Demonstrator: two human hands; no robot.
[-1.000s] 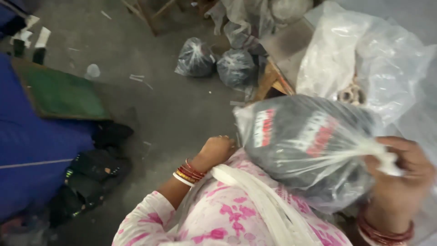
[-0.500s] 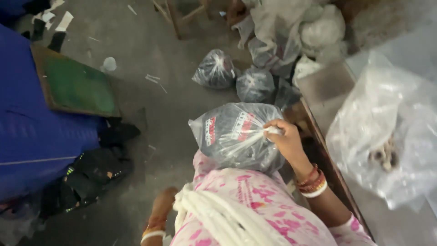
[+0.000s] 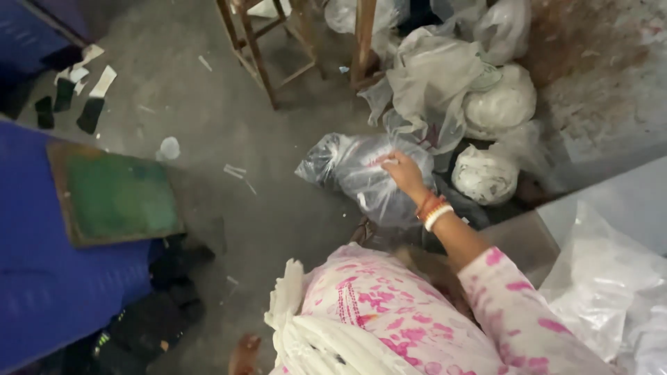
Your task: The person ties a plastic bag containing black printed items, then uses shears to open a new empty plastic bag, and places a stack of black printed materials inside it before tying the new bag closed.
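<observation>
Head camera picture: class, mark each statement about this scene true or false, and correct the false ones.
1. The right hand rests on a clear plastic bag of dark items lying on the floor. True.
2. The bag is held up above the person's lap. False: it lies on the grey floor among other bags.
3. Bangles circle the right wrist. True.
4. A green-topped board lies to the right of the bag. False: it is to the left.
5. Wooden stool legs stand beyond the bag. True.
6. The left hand grips the bag too. False: no left hand shows.
</observation>
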